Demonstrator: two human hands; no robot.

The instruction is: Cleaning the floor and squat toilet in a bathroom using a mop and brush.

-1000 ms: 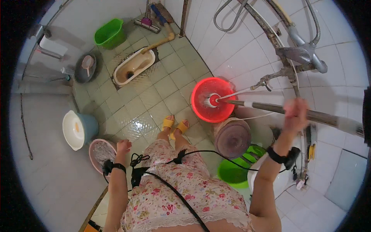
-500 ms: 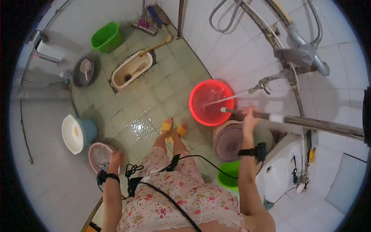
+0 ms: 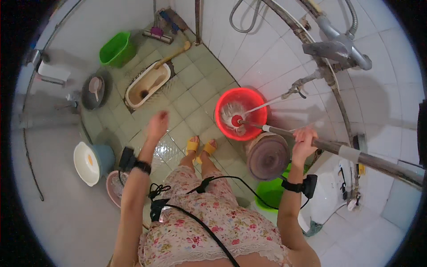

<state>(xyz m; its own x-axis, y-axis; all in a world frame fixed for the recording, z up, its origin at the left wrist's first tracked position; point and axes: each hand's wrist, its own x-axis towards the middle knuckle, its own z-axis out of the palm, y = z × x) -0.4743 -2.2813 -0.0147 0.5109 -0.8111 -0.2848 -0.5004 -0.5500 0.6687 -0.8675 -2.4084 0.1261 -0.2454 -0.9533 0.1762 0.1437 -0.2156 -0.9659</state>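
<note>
My right hand [image 3: 304, 142] is wrapped round the long pole of a mop [image 3: 278, 130], which slants down to the left. Its red head with pale strands [image 3: 236, 120] sits in a red tub [image 3: 219, 127]. A stream of water runs into this tub from a wall tap [image 3: 293, 90]. My left hand [image 3: 156, 128] hangs over the wet floor, left of my feet, and nothing shows in it. Its fingers are smeared by motion. Below it, partly hidden by my left forearm, stands a pink basin [image 3: 113, 196] with something pale inside.
A round lidded bucket [image 3: 267, 157] and a green basin [image 3: 266, 196] stand beside my right arm, near a white sink [image 3: 322, 196]. At left are a blue-and-white tub [image 3: 103, 158] and a dark basin [image 3: 89, 100]. Farther off lie a squat toilet [image 3: 149, 84] and a green tub [image 3: 116, 50].
My left hand has left the pink basin and moved up and right over the floor. My right hand has shifted right along with the pole, and the mop head now shows in the red tub.
</note>
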